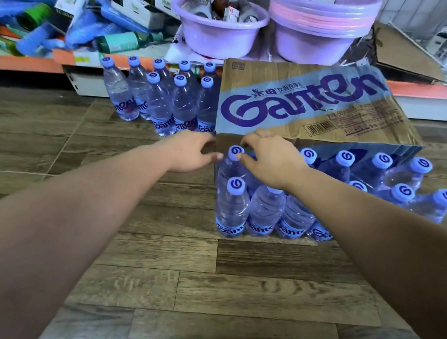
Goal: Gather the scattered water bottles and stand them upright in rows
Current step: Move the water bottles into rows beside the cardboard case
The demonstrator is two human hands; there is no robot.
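Wood-pattern floor (pixel 257 289) below a shelf (pixel 30 61). Corner bottle (pixel 228 168), axis vertical, stands directly ahead beneath the tilted carton (pixel 297 102); the nearer right hand (pixel 272 162) pinches its cap, while the left hand (pixel 190 153) hovers relaxed just beside it.

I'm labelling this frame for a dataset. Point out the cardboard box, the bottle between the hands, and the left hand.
cardboard box (pixel 297 105), head view, printed top face.
bottle between the hands (pixel 235 153), head view, its cap.
left hand (pixel 190 153), head view, back of the hand.
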